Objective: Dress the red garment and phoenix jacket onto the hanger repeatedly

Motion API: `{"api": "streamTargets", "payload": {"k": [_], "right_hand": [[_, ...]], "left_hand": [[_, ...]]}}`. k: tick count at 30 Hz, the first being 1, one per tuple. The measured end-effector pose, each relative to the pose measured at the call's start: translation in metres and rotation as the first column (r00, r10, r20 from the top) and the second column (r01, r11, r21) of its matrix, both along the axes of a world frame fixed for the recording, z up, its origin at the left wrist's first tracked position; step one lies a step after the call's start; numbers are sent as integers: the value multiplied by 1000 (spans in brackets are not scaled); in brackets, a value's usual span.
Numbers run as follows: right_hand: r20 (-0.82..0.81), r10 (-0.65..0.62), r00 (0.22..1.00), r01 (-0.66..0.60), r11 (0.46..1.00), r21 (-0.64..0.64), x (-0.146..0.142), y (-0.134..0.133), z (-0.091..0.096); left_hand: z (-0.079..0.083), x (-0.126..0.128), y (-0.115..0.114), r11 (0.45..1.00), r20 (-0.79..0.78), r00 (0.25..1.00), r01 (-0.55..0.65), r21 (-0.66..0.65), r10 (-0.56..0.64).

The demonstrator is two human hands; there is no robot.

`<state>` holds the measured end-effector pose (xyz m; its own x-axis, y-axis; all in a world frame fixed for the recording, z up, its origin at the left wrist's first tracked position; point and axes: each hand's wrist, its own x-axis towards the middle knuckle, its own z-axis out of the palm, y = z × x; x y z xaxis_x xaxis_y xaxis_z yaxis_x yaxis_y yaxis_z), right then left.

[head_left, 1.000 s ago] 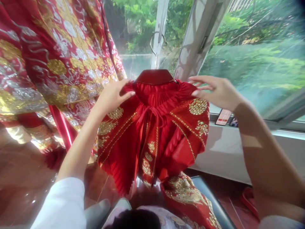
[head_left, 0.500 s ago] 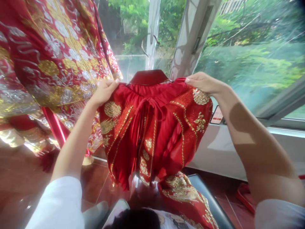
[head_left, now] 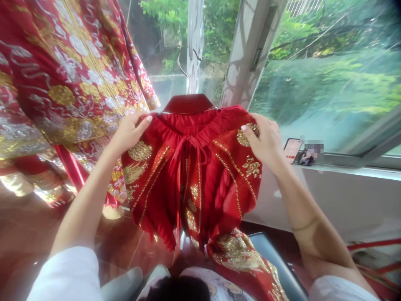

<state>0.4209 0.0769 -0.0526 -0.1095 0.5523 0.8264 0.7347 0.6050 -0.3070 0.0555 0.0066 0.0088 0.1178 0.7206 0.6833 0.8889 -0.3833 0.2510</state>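
Observation:
A red skirt with gold embroidery and beaded edges is spread out in front of me. Its gathered top is tied in a thin cord bow. My left hand grips the upper left edge, thumb in front and fingers partly hidden behind. At the upper right edge, my right hand has its thumb over a gold round motif, the other fingers wrapped over the cloth's edge. Behind the gathered top stands a dark red, collar-shaped piece, below a metal hanger hook.
A red robe with gold and silver embroidery hangs at the left. More gold-embroidered red cloth lies across a dark seat below. A phone leans on the window sill at the right. Tall windows stand behind.
My right hand has shifted inward and down along the skirt's edge, its thumb now on the gold motif. My left hand has moved slightly left and down, and the skirt's sides droop lower.

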Motion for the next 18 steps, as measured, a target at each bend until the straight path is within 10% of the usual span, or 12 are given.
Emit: {"api": "streamTargets", "payload": {"k": [5,13,16,18], "right_hand": [[-78,247,966,-255,960,-119,9,21,4],[-538,490,686,-709,614,-345,-5,58,3],[-578,444,684,-703,612,-362,-10,66,-5],[-546,384,745,-618,705,-348,-1,66,-3]], "left_hand": [[21,-11,-1,999,-32,999,-36,-5,36],[20,-36,23,969,76,989,143,-200,-131],[13,-39,15,976,53,998,35,-214,-25],[7,-38,1,982,-9,994,-106,-156,106]]}}
